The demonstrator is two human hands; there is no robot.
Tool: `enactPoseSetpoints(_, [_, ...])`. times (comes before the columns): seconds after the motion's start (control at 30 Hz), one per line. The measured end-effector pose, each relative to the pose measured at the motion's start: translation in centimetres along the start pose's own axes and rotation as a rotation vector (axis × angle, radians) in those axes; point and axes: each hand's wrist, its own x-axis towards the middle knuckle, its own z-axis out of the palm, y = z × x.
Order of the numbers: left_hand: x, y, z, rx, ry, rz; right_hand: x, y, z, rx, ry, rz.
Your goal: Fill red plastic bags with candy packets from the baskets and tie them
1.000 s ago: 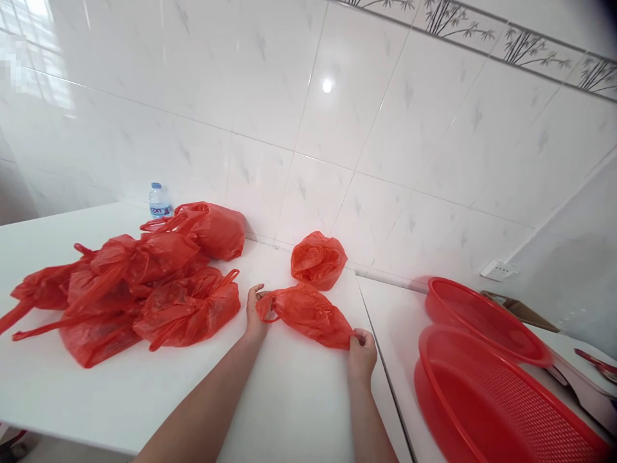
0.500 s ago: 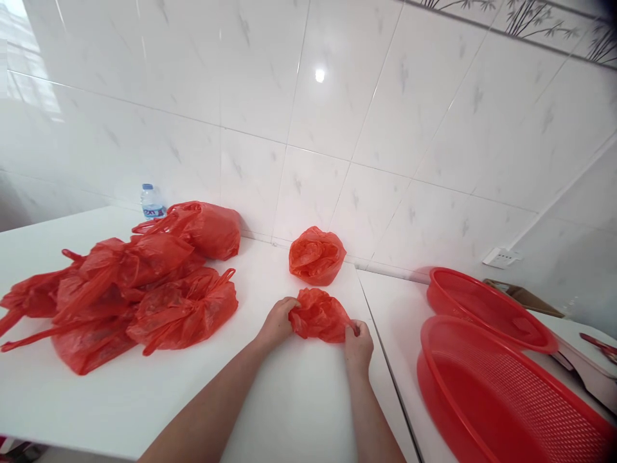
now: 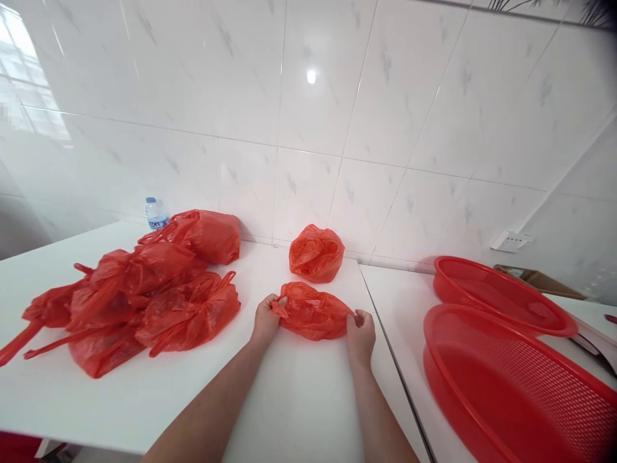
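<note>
Between my two hands a red plastic bag (image 3: 315, 316) is stretched sideways just above or on the white table (image 3: 289, 399). My left hand (image 3: 266, 318) pinches its left end, with a crumpled bit of plastic sticking up past the fingers. The bag's right end is gripped by my right hand (image 3: 360, 331), closed at thumb and fingers. Right behind it stands another red plastic bag (image 3: 317, 255), its mouth bunched and open at the top; what it holds is hidden. Neither hand touches that one.
Several tied red bags (image 3: 187, 312) lie heaped on the left, a water bottle (image 3: 157, 215) behind them. To the right, past a seam in the tabletop, sit two red plastic baskets (image 3: 436, 360). A tiled wall (image 3: 241, 186) with a power socket (image 3: 511, 242) closes the back.
My left hand has moved left, pulling the bag wider and flatter between my hands. My right hand keeps its hold. The view has shifted slightly.
</note>
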Motion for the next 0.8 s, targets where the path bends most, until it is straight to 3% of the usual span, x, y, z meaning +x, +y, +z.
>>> enactPoseSetpoints(0.13, [-0.1, 0.1, -0.1, -0.004, 0.027, 0.005, -0.3, -0.7, -0.4, -0.045, 0.097, -0.035])
enactPoseSetpoints(0.23, [-0.1, 0.2, -0.1, 0.001, 0.038, 0.014, -1.5, -1.4, -0.6, -0.091, 0.159, -0.225])
enactPoseSetpoints(0.33, [-0.3, 0.4, 0.2, 0.003, 0.016, 0.014, -3.5, -2.1, 0.1, -0.082, 0.05, -0.401])
enactPoseSetpoints(0.43, [-0.6, 0.5, 0.7, 0.014, -0.038, 0.003, -4.8, -2.5, 1.6, -0.093, -0.137, -0.448])
enactPoseSetpoints(0.5, [-0.7, 0.7, 0.9, 0.028, -0.061, -0.004, -4.6, -2.5, 2.4, -0.126, -0.209, -0.404])
enactPoseSetpoints(0.57, [-0.5, 0.8, 0.8, 0.052, -0.048, -0.008, -3.6, -2.1, 2.7, -0.105, -0.234, -0.246])
enactPoseSetpoints(0.67, [0.3, 0.9, 0.0, 0.1, 0.053, -0.013, -1.2, -1.1, 2.4, 0.003, -0.196, -0.007])
enactPoseSetpoints(0.8, [1.5, 0.8, -1.1, 0.11, 0.151, -0.022, 2.4, 0.4, 1.9, 0.141, -0.145, 0.105])
